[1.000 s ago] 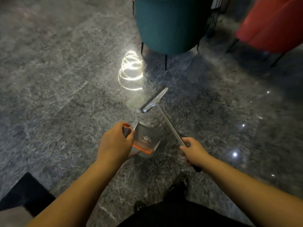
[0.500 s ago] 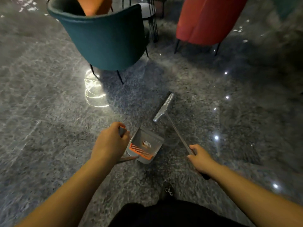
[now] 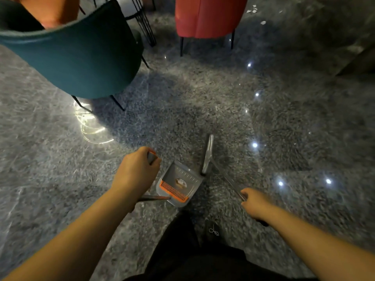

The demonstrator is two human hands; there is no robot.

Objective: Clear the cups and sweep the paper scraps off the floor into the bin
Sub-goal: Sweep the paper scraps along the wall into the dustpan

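Scraps [image 3: 256,10] at the upper right of the frame could be scattered by a hurried stroke, since the dustpan [image 3: 179,185] is gripped by the left hand [image 3: 135,173] and the broom [image 3: 209,153] by the right hand [image 3: 256,203], well away at lower centre.

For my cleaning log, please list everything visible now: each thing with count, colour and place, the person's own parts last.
grey plastic dustpan with orange comb: one, centre, a small scrap inside
grey long-handled broom: one, right of dustpan
white paper scraps: several, floor top right
teal upholstered chair: one, top left
red upholstered chair: one, top centre
grey marbled floor: throughout
left hand: holds dustpan handle
right hand: holds broom handle
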